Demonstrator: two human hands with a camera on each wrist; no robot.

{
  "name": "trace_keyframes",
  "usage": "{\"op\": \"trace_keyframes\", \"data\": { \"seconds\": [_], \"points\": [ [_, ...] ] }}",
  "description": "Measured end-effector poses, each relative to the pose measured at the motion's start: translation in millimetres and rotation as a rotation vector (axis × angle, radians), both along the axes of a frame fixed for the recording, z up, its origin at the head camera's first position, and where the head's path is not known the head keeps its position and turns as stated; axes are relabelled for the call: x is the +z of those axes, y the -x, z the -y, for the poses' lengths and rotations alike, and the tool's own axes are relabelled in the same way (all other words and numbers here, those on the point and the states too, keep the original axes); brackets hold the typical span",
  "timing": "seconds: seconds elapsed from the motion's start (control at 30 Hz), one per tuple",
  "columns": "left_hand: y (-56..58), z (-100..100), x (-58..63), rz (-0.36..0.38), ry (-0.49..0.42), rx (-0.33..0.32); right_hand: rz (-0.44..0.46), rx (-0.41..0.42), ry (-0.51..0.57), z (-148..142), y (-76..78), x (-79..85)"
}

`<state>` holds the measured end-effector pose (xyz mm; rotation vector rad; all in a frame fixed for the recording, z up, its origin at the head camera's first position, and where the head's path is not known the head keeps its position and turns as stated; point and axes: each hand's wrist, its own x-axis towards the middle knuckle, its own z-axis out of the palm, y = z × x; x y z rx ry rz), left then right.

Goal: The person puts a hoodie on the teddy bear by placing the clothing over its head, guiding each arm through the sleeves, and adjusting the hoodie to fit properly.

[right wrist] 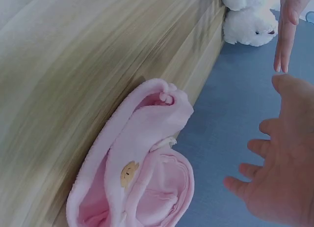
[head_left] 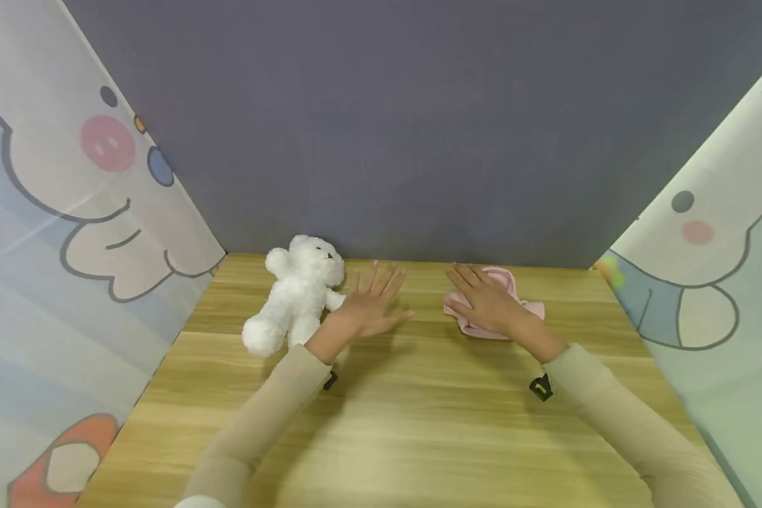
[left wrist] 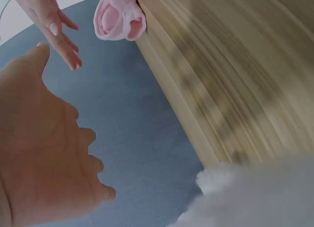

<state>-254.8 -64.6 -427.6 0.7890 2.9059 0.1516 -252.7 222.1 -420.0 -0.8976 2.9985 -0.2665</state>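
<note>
**Bear left of left hand, pink garment under right hand, both hands unloaded**

Key relation: the white, fluffy plush teddy bear (head_left: 295, 293) lies at the far left of the table (head_left: 381, 423), directly left of the left hand (head_left: 371, 310). Long axis is diagonal: head far and slightly right, legs near and left. From the head view, the left hand overlaps the bear's right-side arm; from the left wrist view, the fingers are clear of the fur. Left hand is the nearer one by a wide margin.

The small, pink, soft-cloth garment with a tan animal-shaped patch (right wrist: 140, 153) lies at the far right, below the right hand (head_left: 487, 303). Crumpled; longer way looks roughly left-right, but the hand covers part of it, so not certain. Right wrist view shows a gap between fingers and cloth. Right hand is nearer here.

Hand state: both released, fingers extended, palms down, nothing held. They hover apart from each other, bare wood between.

Count:
- bear: 1
- garment: 1, with 1 patch visible
- hands: 2
- pale beige sleeves (head_left: 635, 423): 2
- small black wrist units (head_left: 541, 387): 2, one per wrist
- table: 1, wood-grain
- plain dark grey panel (head_left: 419, 127): 1, far side
- pale cartoon-printed sheets (head_left: 38, 162): 2, one left, one right
</note>
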Motion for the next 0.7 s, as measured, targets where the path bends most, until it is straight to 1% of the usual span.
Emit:
{"op": "trace_keyframes", "data": {
  "seconds": [0.1, 0.17, 0.3, 0.47, 0.57, 0.7],
  "points": [
    [0.0, -3.6, -2.7, 0.003, 0.003, -0.015, -0.018, 0.024, 0.032, -1.1, 0.4, -0.6],
    [-0.3, -5.8, -4.1, 0.008, 0.007, -0.03, -0.006, 0.029, 0.044, -1.5, 0.5, -0.9],
    [-2.9, -11.4, -2.0, 0.022, 0.001, -0.056, -0.025, 0.049, 0.039, -3.2, 1.9, -0.6],
    [-5.1, -19.4, -0.3, 0.022, 0.029, -0.086, -0.074, 0.061, 0.012, -7.9, 1.3, 0.7],
    [-6.6, -24.6, -0.1, 0.016, 0.043, -0.101, -0.099, 0.064, 0.013, -14.0, -0.8, -1.6],
    [-7.0, -33.2, -1.1, 0.0, 0.038, -0.121, -0.152, 0.073, 0.008, -27.0, -4.9, -6.8]
  ]
}}
